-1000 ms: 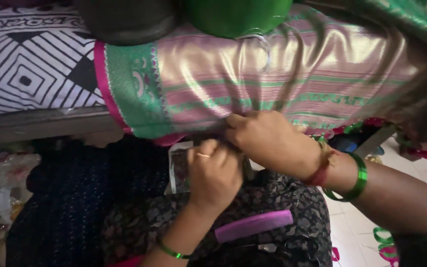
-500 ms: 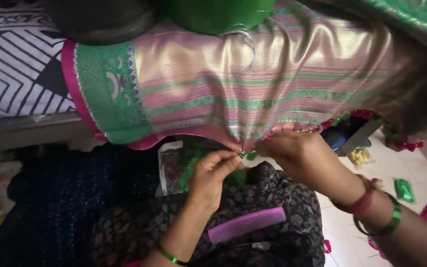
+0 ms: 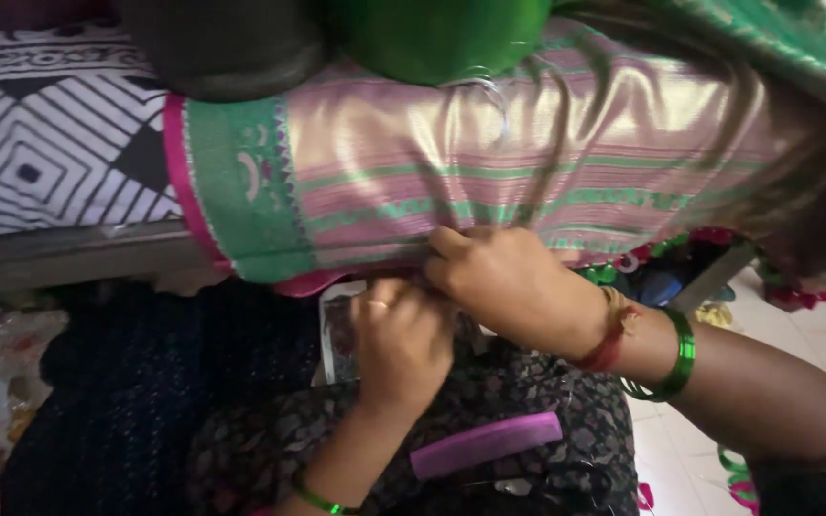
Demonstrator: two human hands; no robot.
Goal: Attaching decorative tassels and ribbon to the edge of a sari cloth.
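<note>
Patterned bedsheet (image 3: 50, 153) behind; left hand (image 3: 399, 339) and right hand (image 3: 509, 287) fingers pinched shut on pink-green fabric (image 3: 451, 182) lower edge, presumably steadying it.

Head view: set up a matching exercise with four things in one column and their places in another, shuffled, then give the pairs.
Things:
1. flat purple plastic comb
2. shiny pink and green striped woven cloth
3. black and white diamond-patterned sheet
4. glossy green glass bangle

Places:
A. on the right wrist
B. at the upper left, on the raised surface
C. on the dark patterned lap fabric, lower middle
D. draped across the top, its lower edge under both hands

Pairs: 1-C, 2-D, 3-B, 4-A
</note>
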